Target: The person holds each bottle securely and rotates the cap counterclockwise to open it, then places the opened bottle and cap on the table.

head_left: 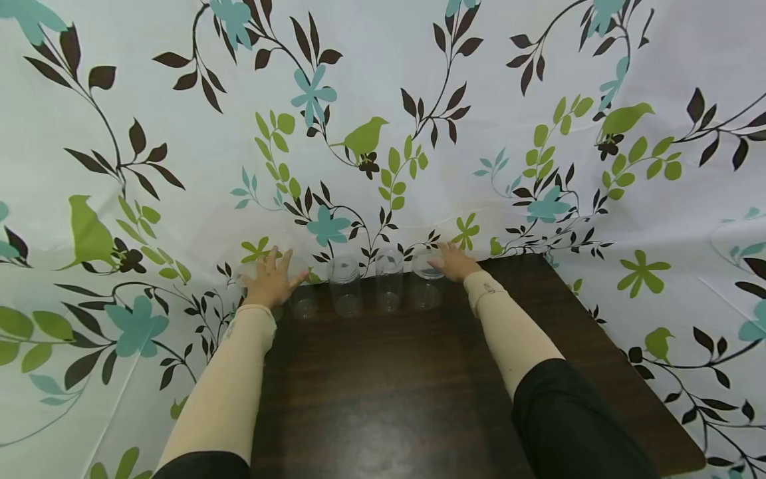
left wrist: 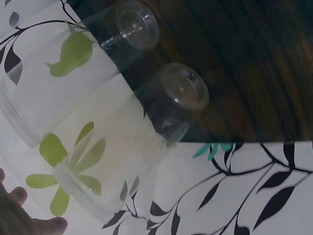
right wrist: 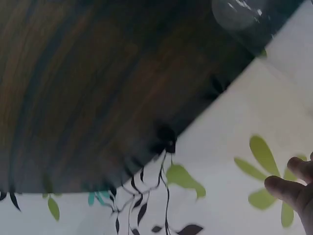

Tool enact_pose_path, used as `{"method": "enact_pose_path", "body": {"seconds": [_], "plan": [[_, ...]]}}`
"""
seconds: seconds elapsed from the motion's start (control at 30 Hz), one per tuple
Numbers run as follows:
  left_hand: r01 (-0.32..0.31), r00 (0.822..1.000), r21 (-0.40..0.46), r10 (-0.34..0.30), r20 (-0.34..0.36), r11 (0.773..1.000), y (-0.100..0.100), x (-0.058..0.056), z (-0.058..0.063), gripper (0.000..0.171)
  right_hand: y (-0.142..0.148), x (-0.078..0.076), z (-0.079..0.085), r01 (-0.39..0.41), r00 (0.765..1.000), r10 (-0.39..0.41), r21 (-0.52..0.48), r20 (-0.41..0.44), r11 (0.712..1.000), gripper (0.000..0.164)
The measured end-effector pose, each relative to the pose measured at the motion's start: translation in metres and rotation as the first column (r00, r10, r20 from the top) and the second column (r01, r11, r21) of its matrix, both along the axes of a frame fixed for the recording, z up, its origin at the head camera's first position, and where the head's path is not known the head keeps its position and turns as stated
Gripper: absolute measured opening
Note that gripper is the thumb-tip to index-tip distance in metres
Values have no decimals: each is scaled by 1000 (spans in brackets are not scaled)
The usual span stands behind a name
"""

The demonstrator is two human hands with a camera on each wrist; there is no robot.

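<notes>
Several clear see-through cups stand in a row along the table's far edge, among them one cup (head_left: 346,286), a narrower one (head_left: 389,283) and a wider one (head_left: 426,293) at the right end. My left hand (head_left: 269,283) is over the left end of the row with its fingers spread. In the left wrist view two cups (left wrist: 183,90) (left wrist: 134,29) lie beside its fingertips (left wrist: 57,225). My right hand (head_left: 457,263) reaches to the rim of the rightmost cup, fingers extended; whether it touches is unclear. Only a cup's base (right wrist: 237,12) shows in the right wrist view.
A dark brown wooden table (head_left: 371,392) spreads out below the arms. White cloth (head_left: 395,60) printed with leaves, flowers and birds hangs behind and along both sides of it, close against the cups.
</notes>
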State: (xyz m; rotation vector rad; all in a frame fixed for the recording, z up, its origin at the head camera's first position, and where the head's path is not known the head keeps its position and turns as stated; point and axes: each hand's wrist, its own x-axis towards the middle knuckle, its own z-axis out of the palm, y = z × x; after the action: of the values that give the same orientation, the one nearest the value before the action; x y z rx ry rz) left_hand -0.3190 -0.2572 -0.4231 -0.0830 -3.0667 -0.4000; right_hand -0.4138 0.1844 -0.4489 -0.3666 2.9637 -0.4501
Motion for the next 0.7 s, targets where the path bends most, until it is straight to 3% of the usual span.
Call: {"method": "enact_pose_path", "body": {"seconds": [0.13,0.3,0.43,0.53,0.7], "plan": [[2,986,37,5,-168,999,7,6,-5,79,-5,0,-21,-6,1000,6,-22,8,1000,81],[15,912,104,29,-409,994,9,14,-17,41,-8,2,-38,-14,1000,12,-94,-20,995,88],[64,867,134,12,-499,989,12,20,-26,20,-7,3,-50,-20,995,-4,-239,-99,971,90],[85,871,179,14,-491,980,21,26,-36,18,-6,6,-54,-26,989,-27,-349,-145,937,89],[123,934,265,-21,-357,956,48,41,-59,19,-1,18,-59,-17,987,-51,-416,-152,909,87]]}}
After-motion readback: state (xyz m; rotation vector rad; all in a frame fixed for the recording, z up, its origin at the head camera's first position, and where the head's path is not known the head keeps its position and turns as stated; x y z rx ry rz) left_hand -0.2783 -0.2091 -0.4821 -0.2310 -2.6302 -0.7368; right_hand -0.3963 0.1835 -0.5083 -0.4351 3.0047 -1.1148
